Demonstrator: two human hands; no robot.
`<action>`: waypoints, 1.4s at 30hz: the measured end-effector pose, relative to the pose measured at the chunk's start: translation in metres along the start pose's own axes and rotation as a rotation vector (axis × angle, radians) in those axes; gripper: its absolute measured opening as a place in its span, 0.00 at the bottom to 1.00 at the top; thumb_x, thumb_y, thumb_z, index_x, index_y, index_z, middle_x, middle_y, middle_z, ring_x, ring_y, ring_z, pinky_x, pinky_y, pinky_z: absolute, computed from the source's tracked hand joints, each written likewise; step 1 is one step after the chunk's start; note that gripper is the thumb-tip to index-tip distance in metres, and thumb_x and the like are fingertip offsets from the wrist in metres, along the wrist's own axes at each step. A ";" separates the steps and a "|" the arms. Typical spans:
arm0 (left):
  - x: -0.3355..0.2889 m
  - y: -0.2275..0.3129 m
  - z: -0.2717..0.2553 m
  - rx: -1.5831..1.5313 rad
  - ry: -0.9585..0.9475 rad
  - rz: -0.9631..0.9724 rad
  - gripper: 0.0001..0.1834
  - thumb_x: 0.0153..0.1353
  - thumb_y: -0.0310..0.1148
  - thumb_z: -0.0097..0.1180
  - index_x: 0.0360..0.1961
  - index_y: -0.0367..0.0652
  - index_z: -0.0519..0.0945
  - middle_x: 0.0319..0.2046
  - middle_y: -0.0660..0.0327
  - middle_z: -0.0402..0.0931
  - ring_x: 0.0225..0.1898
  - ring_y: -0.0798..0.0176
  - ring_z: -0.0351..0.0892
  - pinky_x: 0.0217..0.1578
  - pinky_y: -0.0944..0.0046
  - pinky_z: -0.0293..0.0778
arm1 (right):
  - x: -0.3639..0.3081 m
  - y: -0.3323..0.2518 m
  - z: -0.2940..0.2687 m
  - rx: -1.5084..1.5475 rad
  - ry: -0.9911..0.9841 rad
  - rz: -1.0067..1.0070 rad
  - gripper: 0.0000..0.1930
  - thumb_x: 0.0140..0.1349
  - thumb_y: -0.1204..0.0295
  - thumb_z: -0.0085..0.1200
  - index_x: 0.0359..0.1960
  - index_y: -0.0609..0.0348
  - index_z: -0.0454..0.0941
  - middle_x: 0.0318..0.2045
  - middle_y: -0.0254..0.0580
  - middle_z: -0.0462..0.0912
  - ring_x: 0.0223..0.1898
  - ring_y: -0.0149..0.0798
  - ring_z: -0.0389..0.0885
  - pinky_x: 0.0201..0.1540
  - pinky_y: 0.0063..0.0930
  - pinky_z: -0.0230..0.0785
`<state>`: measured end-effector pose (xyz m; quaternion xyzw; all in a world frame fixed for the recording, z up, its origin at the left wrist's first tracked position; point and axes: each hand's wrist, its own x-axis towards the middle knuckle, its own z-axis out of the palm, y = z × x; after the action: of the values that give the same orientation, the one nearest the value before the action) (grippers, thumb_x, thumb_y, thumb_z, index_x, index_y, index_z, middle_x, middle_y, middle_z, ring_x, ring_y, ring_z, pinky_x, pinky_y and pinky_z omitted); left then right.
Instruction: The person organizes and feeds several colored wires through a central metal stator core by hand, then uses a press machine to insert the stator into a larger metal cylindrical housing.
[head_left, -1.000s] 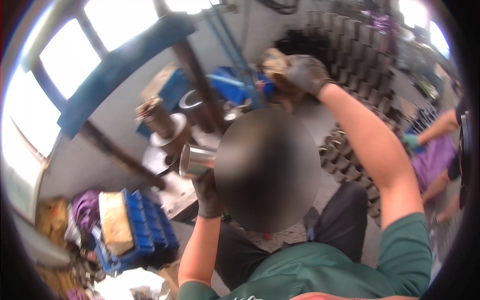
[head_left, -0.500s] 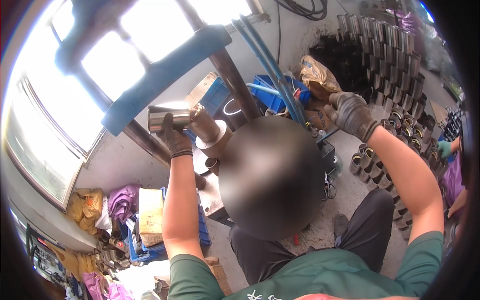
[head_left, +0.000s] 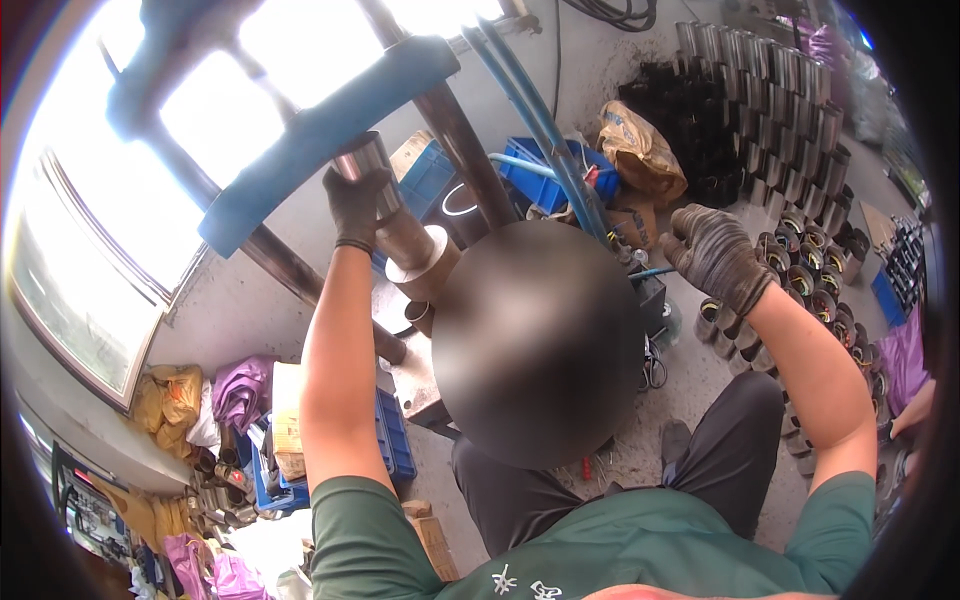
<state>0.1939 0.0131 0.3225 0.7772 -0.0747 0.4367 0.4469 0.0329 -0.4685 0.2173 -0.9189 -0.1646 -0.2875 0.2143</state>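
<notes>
Steel tube (head_left: 362,158), shiny and tilted along nearly the same lean as the stepped grey post (head_left: 408,242) at its five o'clock, is held by the gloved left hand (head_left: 357,203), thumb and fingers wrapped around its wall. The step in hand looks like lining the tube up with the post; whether its lower end touches the post's top cannot be told. The next move seems to call for a steady wrist and bore and post kept on one axis. Toward eleven o'clock the blue crossbeam (head_left: 335,145) passes close to the tube's upper end, the edge to mind first; one dark column (head_left: 464,150) stands at three, another (head_left: 268,258) between seven and eight. Freest room for backing off appears to lie toward six, along the left forearm (head_left: 340,380). Well apart, between three and four, the gloved right hand (head_left: 718,258) is loosely curled beside the tip of a blue lever (head_left: 655,272); contact there cannot be told. Beyond it, at three, short tubes (head_left: 800,270) stand in rows, bounding a grey strip of floor (head_left: 695,340).
</notes>
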 end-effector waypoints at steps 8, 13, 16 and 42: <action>-0.003 -0.018 -0.011 -0.346 0.015 -0.272 0.39 0.51 0.30 0.76 0.59 0.36 0.65 0.49 0.50 0.77 0.46 0.51 0.83 0.49 0.54 0.85 | -0.001 -0.005 -0.002 0.050 -0.001 0.020 0.13 0.61 0.64 0.63 0.30 0.63 0.79 0.28 0.55 0.80 0.34 0.59 0.82 0.38 0.48 0.74; -0.018 -0.028 0.005 -0.357 -0.017 -0.200 0.33 0.51 0.28 0.73 0.55 0.32 0.70 0.48 0.51 0.77 0.47 0.56 0.80 0.49 0.58 0.80 | -0.002 0.002 -0.004 -0.022 0.009 0.033 0.13 0.61 0.62 0.62 0.30 0.60 0.82 0.30 0.53 0.84 0.35 0.57 0.85 0.40 0.47 0.78; -0.023 -0.039 0.035 -0.334 0.099 -0.142 0.37 0.52 0.30 0.75 0.59 0.32 0.68 0.51 0.52 0.76 0.46 0.56 0.79 0.48 0.57 0.79 | -0.011 0.008 -0.010 0.042 -0.044 0.107 0.14 0.61 0.63 0.63 0.32 0.65 0.82 0.31 0.54 0.82 0.36 0.56 0.84 0.40 0.47 0.76; -0.034 -0.229 -0.002 -0.734 -0.448 -0.675 0.31 0.74 0.53 0.54 0.70 0.44 0.73 0.69 0.55 0.71 0.67 0.54 0.71 0.71 0.53 0.66 | -0.007 -0.023 -0.009 -0.233 -0.871 -0.186 0.22 0.59 0.46 0.65 0.47 0.45 0.87 0.46 0.42 0.89 0.48 0.53 0.85 0.48 0.46 0.77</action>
<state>0.2877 0.1401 0.1533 0.6250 -0.0621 0.0379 0.7772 0.0132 -0.4544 0.2266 -0.9534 -0.2877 0.0909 -0.0061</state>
